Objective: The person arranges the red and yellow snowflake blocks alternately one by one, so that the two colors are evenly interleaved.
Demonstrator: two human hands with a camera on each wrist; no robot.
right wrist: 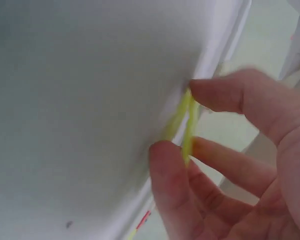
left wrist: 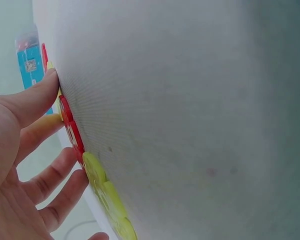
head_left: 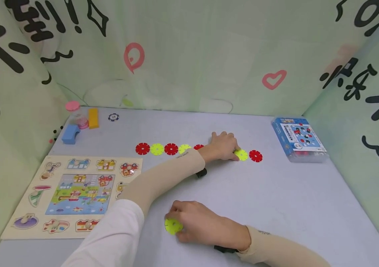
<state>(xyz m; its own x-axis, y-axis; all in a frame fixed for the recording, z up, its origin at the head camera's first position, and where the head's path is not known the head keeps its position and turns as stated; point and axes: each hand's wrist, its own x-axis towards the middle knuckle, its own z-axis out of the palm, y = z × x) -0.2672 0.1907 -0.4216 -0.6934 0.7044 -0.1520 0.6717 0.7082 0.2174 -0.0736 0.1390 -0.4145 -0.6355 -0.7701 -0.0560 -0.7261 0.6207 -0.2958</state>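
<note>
A row of red and yellow-green notched plastic discs lies across the table, beginning with a red disc (head_left: 142, 148). My left hand (head_left: 222, 145) reaches over the row's right part, hiding some of it. Its thumb (left wrist: 42, 92) and forefinger touch a yellow-green disc (head_left: 241, 154), with the other fingers spread along the row. Just right of that lies the end red disc (head_left: 255, 156). Nearer the front, my right hand (head_left: 197, 222) pinches another yellow-green disc (head_left: 173, 226) by its edges; in the right wrist view this disc (right wrist: 190, 125) appears edge-on and blurred.
A wooden puzzle board (head_left: 22, 200) with knobbed pieces lies at left, partly under the left sleeve. Behind it stand a blue block (head_left: 71, 134), a yellow block (head_left: 93, 118) and a pink-lidded jar (head_left: 78, 118), near a poker chip (head_left: 113, 117). A blue box (head_left: 297, 139) lies at back right.
</note>
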